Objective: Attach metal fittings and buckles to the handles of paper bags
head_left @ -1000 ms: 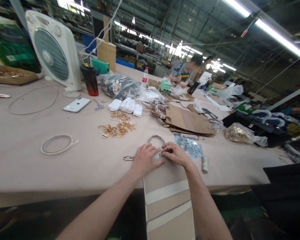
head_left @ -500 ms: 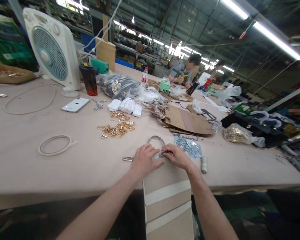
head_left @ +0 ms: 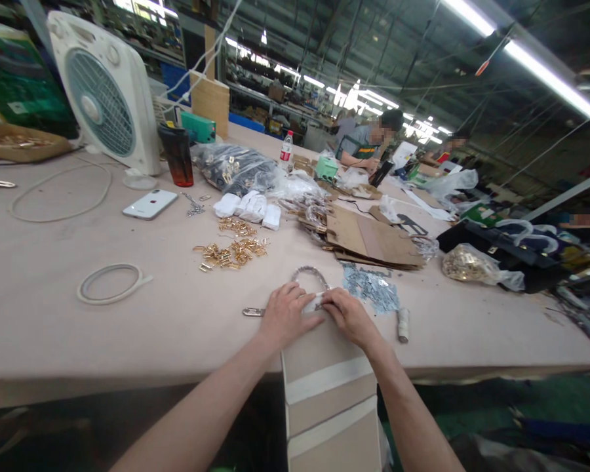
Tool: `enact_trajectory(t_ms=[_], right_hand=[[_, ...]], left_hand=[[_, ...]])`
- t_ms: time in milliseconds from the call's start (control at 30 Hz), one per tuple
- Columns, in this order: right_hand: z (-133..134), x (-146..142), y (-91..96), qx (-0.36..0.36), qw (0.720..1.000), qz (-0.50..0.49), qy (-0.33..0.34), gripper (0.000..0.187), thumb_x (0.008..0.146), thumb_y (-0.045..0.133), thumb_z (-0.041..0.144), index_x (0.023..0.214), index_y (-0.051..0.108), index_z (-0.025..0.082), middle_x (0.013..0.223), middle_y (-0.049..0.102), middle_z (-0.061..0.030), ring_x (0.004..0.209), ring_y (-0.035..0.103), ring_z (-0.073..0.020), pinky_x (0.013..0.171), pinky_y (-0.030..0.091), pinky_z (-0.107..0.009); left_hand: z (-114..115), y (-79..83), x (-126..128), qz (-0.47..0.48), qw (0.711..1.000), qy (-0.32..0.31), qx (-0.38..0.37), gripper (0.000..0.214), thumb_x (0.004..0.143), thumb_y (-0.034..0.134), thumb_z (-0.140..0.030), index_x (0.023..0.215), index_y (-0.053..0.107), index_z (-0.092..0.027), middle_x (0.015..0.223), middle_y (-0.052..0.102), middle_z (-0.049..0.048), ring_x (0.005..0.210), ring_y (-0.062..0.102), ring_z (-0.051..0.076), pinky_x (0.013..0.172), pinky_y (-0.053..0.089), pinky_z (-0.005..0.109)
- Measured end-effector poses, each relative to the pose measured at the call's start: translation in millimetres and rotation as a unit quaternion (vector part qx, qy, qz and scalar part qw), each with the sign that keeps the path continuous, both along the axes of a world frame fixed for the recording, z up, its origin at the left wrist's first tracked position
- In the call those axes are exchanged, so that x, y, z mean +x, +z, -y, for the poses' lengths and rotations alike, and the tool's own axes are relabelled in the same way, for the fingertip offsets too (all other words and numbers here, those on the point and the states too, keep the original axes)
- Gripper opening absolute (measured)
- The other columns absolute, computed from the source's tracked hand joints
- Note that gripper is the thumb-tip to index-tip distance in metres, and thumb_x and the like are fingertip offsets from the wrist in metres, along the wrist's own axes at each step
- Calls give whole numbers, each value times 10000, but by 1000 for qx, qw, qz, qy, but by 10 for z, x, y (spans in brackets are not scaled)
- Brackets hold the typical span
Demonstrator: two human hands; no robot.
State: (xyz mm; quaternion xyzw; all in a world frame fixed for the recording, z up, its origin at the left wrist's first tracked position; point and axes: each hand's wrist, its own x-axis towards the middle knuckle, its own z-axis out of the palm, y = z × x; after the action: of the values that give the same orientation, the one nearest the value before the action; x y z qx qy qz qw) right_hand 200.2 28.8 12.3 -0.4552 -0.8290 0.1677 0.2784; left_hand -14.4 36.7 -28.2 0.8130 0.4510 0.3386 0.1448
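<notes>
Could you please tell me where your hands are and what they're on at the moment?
Left hand and right hand on top end of striped tan panel. Curved metal chain just beyond them. Grey metal scraps beside right hand.

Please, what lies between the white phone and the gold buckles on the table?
A small metal chain lies there, between the phone and the buckles, in the head view.

Left hand [head_left: 288, 316] and right hand [head_left: 349, 318] sit just apart — both turned palm-down.
</notes>
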Motion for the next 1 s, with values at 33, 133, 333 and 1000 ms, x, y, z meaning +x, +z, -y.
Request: enact_trajectory(t_ms=[33,133,333,1000], right_hand=[[29,-3,-24,10,1000,2,-5,156,1002,541,133,1012,658,236,1013,660,-57,975,638,-209,893,522,-342],[94,-5,-96,35,999,14,-18,182,1013,511,126,1039,652,237,995,645,-61,970,635,-216,876,530,-342],[180,4,-230,66,997,17,-30,212,1046,465,170,1086,658,248,1025,656,-81,1007,646,-228,922,550,-373],[137,-91,-146,19,993,17,-111,178,1010,549,199,1036,716,254,1003,696,-65,979,641,-238,915,509,-376]], left_hand=[[-2,-3,2,-2,1000,1,0,494,822,794,-551,1248,716,-315,1191,725,45,1311,517,294,1086,440,450],[-9,-15,10,-4,1000,6,-1,499,812,805,-552,1247,715,-325,1213,723,35,1312,521,293,1089,434,460],[-11,-6,6,-5,1000,0,-7,487,814,807,-543,1236,724,-316,1214,725,38,1325,515,292,1114,420,455],[6,10,-3,-4,1000,5,7,486,822,801,-524,1252,712,-317,1205,717,52,1309,524,291,1100,433,461]])
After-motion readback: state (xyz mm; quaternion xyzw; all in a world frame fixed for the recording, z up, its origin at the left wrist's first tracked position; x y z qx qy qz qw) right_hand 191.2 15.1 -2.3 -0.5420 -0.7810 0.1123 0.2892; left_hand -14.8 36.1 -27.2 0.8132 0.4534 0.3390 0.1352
